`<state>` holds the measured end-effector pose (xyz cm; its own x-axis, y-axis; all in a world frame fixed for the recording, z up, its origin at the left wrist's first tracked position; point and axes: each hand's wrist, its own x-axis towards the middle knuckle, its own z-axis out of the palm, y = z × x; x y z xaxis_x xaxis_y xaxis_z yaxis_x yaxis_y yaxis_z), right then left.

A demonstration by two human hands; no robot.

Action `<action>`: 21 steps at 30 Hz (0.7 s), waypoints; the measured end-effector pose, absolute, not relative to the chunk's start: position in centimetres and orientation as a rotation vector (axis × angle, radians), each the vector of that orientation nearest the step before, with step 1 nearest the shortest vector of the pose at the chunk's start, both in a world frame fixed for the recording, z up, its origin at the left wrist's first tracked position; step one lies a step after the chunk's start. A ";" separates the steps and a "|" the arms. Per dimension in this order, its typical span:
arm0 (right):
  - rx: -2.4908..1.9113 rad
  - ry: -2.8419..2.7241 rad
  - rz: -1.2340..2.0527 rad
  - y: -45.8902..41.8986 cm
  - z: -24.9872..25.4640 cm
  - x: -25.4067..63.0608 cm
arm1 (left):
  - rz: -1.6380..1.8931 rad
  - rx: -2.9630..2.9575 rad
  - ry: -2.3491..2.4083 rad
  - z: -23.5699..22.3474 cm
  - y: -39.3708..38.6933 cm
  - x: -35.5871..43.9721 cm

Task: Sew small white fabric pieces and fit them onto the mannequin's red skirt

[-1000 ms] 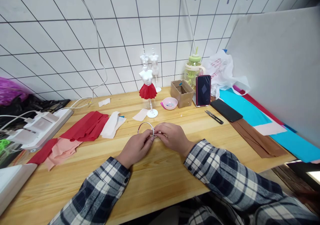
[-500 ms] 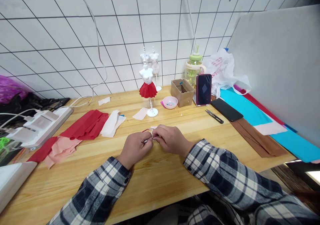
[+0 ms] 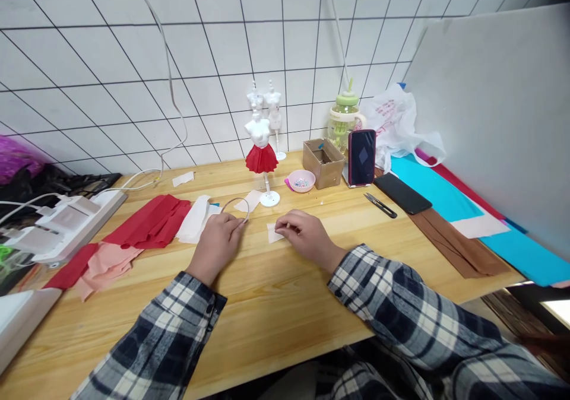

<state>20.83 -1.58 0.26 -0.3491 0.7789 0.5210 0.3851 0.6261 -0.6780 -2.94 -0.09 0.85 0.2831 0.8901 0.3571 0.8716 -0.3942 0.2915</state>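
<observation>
"Where does the table (image 3: 267,305) end?"

"Its near edge slants up from the bottom of the view toward the right, passing under the right forearm. The far edge meets the tiled wall (image 3: 205,56), and a pale panel (image 3: 499,121) stands along the right."

"How much room is there?"

"Bare wood runs between the two forearms and on to the near edge. Another stretch lies between the right hand (image 3: 307,240) and the snips (image 3: 380,206). The left side is tighter: the white cloth (image 3: 189,225) lies just beyond the left hand (image 3: 217,244), with the red cloth (image 3: 149,222) beside it."

"And ahead?"

"The doll stand (image 3: 269,199), the bowl (image 3: 301,181) and the box (image 3: 332,173), all well short of the fingers."

"What's in the left hand?"

"The ring (image 3: 247,208). Thumb and forefinger pinch its lower rim, and it stands up above them, in front of the pink sheet (image 3: 255,197) in this view."

"And the right?"

"Narrow: fingers curled, thumb and forefinger close together at the right end of the small slip (image 3: 272,234). The slip lies on the wood between the hands. I can't tell whether the fingers grip it or only cover it."

"Are the hands touching?"

"No, they're apart."
</observation>
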 end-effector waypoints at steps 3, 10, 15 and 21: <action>-0.969 -1.855 0.680 -0.9 0.0 21.0 | 0.445 2.628 1.778 0.3 0.2 -3.3; -1.025 -1.857 0.848 -0.7 -0.2 20.6 | 0.673 2.481 1.785 0.4 -0.9 -1.4; -1.025 -1.774 1.087 -0.9 -0.6 20.2 | 0.792 2.259 1.411 1.2 -2.3 1.2; -1.060 -1.784 1.092 -1.0 -0.4 20.1 | 0.887 2.180 1.312 1.6 -3.1 1.7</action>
<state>20.09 -1.00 -0.43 -0.3522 0.9172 0.1862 0.2515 0.2844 -0.9251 1.72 -3.14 1.61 0.3432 0.8915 0.2958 0.6067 -0.4508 0.6547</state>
